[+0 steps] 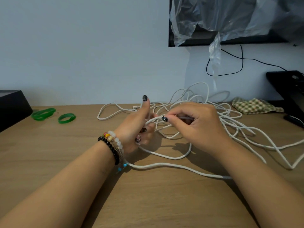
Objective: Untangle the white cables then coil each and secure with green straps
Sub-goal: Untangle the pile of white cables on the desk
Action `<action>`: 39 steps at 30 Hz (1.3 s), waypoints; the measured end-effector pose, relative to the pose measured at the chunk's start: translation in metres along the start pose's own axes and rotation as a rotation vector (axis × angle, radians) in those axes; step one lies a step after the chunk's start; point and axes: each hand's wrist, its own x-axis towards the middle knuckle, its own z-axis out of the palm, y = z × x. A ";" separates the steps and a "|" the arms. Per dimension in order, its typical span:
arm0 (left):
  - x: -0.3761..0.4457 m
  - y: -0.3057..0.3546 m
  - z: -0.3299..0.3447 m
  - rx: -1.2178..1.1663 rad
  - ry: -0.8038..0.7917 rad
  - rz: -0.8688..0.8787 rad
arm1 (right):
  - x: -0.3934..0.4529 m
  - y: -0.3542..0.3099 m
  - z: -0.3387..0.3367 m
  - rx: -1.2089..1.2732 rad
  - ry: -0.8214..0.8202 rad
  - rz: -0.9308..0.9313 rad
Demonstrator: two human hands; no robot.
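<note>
left hand (137, 129): fingers curled round a strand of white cables (213, 122) | right hand (194, 124): pinches same strand just beside | tangle beyond right hand | green straps (52, 115) far left, untouched

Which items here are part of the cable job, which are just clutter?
Job:
- white cables, tangled on the table
- green straps, unused, far left
- left hand and right hand, both gripping cable

Clutter:
- checked cloth
- black box
- plastic-covered monitor
- black cord
- black stand
</note>
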 end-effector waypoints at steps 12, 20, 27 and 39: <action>-0.003 -0.002 0.005 -0.034 -0.338 -0.060 | 0.002 0.000 -0.001 -0.012 0.108 0.038; -0.008 -0.002 0.010 0.093 -0.352 0.061 | 0.002 0.001 0.000 -0.004 0.121 0.105; -0.012 0.005 0.012 0.120 -0.298 0.132 | 0.003 0.002 -0.001 0.032 0.144 0.143; -0.006 0.014 0.008 -0.175 0.054 0.329 | 0.005 0.005 -0.008 0.139 0.041 0.343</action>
